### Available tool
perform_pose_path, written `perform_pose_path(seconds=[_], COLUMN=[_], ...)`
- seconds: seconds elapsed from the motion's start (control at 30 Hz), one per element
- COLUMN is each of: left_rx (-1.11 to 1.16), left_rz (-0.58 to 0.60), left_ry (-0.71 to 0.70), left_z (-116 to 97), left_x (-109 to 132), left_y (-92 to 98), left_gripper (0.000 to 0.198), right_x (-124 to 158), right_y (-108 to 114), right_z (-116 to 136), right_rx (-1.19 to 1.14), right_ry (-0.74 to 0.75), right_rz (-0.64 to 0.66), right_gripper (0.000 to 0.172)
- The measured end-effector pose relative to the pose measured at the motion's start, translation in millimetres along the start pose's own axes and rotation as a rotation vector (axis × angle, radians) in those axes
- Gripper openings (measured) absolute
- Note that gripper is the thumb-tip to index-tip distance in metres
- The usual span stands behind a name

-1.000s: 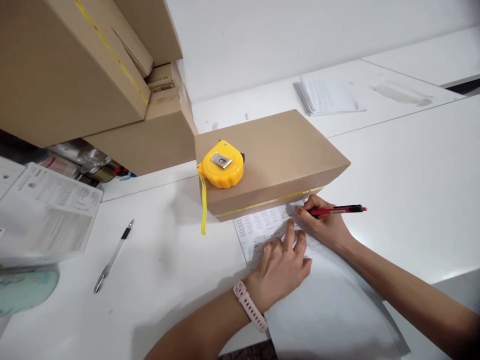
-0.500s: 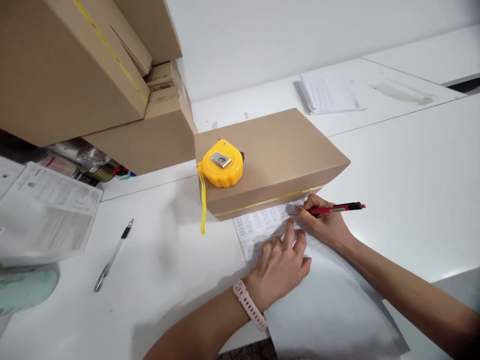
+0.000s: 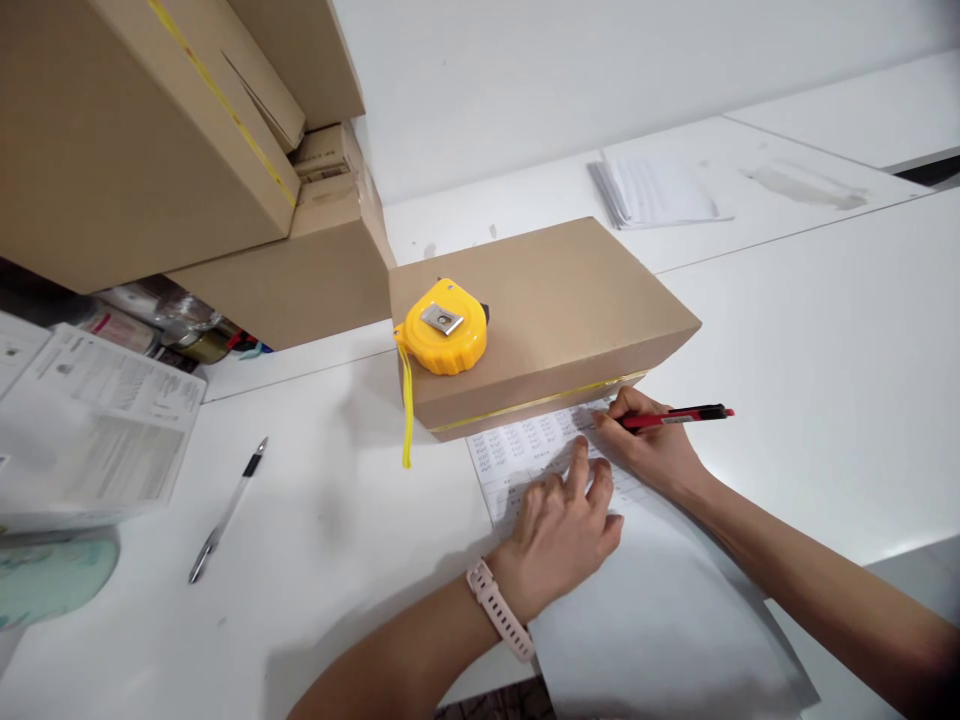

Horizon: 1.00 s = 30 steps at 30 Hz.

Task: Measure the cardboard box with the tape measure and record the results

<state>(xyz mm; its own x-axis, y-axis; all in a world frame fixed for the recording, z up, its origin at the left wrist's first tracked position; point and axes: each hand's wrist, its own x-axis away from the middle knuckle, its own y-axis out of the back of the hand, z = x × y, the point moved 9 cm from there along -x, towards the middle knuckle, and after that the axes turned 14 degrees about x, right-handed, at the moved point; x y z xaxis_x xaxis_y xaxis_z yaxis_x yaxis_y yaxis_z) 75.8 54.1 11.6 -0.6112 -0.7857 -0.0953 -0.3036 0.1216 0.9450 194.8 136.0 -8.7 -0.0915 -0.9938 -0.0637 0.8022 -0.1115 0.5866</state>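
Observation:
My right hand (image 3: 651,450) grips a red pen (image 3: 675,417) with its tip down on a printed sheet of paper (image 3: 660,610) full of small rows of figures. My left hand (image 3: 559,535), with a pale pink watch strap at the wrist, lies flat on the same sheet, fingers stretched out and holding it down. Just beyond both hands sits a flat cardboard box (image 3: 559,300) with yellow tape along its edge. A yellow tape measure (image 3: 442,328) rests on the box's left end, its yellow strap hanging over the side.
A silver and black pen (image 3: 225,512) lies on the white table (image 3: 825,380) at left. Printed papers (image 3: 97,425) sit at the far left, a pale green round thing (image 3: 52,580) below them. Large cardboard boxes (image 3: 150,140) are stacked at upper left. A paper stack (image 3: 652,192) lies at the back.

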Motion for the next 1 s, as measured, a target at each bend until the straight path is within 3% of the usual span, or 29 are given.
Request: perform_pose_path(seconds=[0.57, 0.67, 0.77, 0.87, 1.0], left_rx=[-0.007, -0.012, -0.006, 0.005, 0.045], left_rz=[0.023, 0.037, 0.065, 0.085, 0.055], left_ry=[0.005, 0.008, 0.01, 0.008, 0.017], left_z=[1.1, 1.5, 2.1, 2.6, 4.9], left_x=[-0.2, 0.6, 1.3, 0.9, 1.0], left_y=[-1.1, -1.5, -2.3, -3.3, -3.6], left_gripper=[0.052, 0.054, 0.055, 0.056, 0.052], right_x=[-2.7, 0.1, 14.7, 37.5, 59.1], right_y=[2.3, 12.0, 34.7, 52.0, 54.5], right_z=[1.7, -1.3, -8.2, -10.2, -10.4], right_rx=[0.041, 0.084, 0.192, 0.4, 0.638], right_ry=[0.013, 0.028, 0.027, 0.123, 0.314], right_rz=[-0.008, -0.044, -0.142, -0.177, -0.155], right_gripper=[0.031, 0.03, 0.022, 0.011, 0.034])
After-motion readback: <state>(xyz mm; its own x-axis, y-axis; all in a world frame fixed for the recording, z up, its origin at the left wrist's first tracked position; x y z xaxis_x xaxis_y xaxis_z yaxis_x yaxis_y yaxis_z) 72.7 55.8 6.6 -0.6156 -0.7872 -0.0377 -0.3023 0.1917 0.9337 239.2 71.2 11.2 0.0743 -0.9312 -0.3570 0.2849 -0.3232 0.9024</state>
